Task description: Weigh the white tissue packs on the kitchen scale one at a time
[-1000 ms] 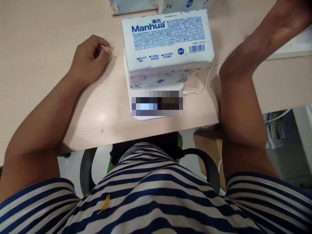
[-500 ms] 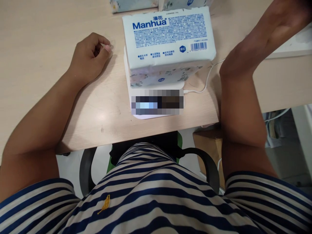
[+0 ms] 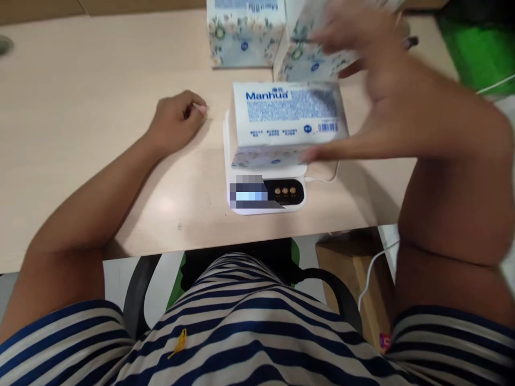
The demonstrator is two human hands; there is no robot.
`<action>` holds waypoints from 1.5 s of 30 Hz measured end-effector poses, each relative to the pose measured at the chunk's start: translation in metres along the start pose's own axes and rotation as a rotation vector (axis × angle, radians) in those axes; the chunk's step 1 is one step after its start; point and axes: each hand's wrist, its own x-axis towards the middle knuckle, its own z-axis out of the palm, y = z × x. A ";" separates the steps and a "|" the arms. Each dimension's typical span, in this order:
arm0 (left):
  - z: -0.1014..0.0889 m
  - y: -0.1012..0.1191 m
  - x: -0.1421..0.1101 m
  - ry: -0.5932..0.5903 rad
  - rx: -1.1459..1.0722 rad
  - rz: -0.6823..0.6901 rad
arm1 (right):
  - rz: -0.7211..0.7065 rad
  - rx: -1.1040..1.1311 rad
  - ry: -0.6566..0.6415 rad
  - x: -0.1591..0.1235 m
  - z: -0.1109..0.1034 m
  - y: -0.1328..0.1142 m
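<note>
A pack of tissues (image 3: pixel 277 115) printed "Manhua" lies on a white digital scale (image 3: pixel 237 209), whose display and round buttons show at the near edge. My right hand (image 3: pixel 374 80), partly blurred, is spread wide over the pack's right end. Its thumb overlaps the pack's lower front edge, though I cannot tell whether it touches; the other fingers reach above, across the packs behind. To the left of the scale, my left hand (image 3: pixel 175 123) rests on the table with its fingers curled and thumb against them, and nothing shows in it.
Two more tissue packs, a left one (image 3: pixel 245 32) and a right one (image 3: pixel 295 59), stand behind on the wooden table (image 3: pixel 100 96). A white cable (image 3: pixel 322 179) runs from the scale's right side. Below the table edge are a chair armrest (image 3: pixel 330 279) and a cardboard box (image 3: pixel 341 268).
My right hand has swung in from the upper right to the tissue pack on the scale. The view has tilted up, showing more of the packs behind. My left hand stays curled on the table.
</note>
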 end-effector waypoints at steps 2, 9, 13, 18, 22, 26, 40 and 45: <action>-0.001 -0.002 0.000 0.002 0.013 0.017 | -0.095 -0.218 -0.184 0.023 0.009 -0.010; -0.006 -0.007 -0.001 -0.020 0.010 0.051 | -0.072 -0.479 -0.346 0.086 0.009 -0.029; -0.008 -0.005 -0.004 -0.061 0.050 0.042 | -0.166 -0.392 -0.141 0.167 -0.013 -0.031; -0.008 -0.002 -0.007 -0.091 0.059 0.036 | 0.039 -0.406 -0.041 0.280 -0.013 0.024; -0.007 -0.003 -0.007 -0.091 0.082 0.047 | 0.163 -0.414 -0.039 0.307 0.001 0.062; -0.008 -0.003 -0.010 -0.105 0.081 0.051 | 0.198 -0.511 -0.050 0.307 0.009 0.068; -0.011 0.000 -0.011 -0.109 0.116 0.082 | -0.065 -0.624 0.154 0.188 0.044 0.000; -0.010 0.002 -0.015 -0.095 0.049 0.097 | -0.040 -0.335 0.244 0.050 0.074 0.012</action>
